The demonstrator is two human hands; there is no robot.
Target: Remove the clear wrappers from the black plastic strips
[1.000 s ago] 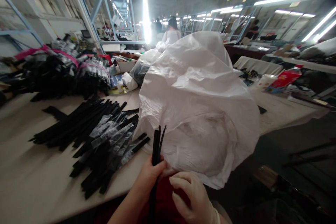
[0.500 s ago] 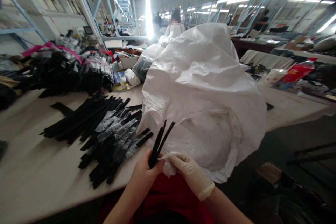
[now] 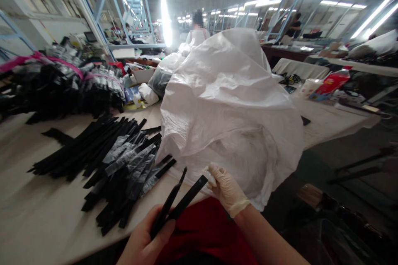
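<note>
My left hand, bare, is closed around black strips that fan apart at their upper ends. One of their ends is wide and square; another is thin and ragged. My right hand, in a pale glove, is pinched on a small whitish plastic scrap just beyond the wide end. I cannot tell whether the scrap touches the strip. Left of my hands lies a pile of black strips, and beside it several bundles wrapped in clear film. A large white plastic bag stands in front.
Pink-tied stacks of wrapped black bundles sit at the back left of the table. A cardboard box is behind. A red package lies on the right. One person is beyond the bag, with others farther off.
My left hand has moved down and left with the strips, whose ends have spread apart. My right hand has moved slightly up and away from it. The view has shifted right.
</note>
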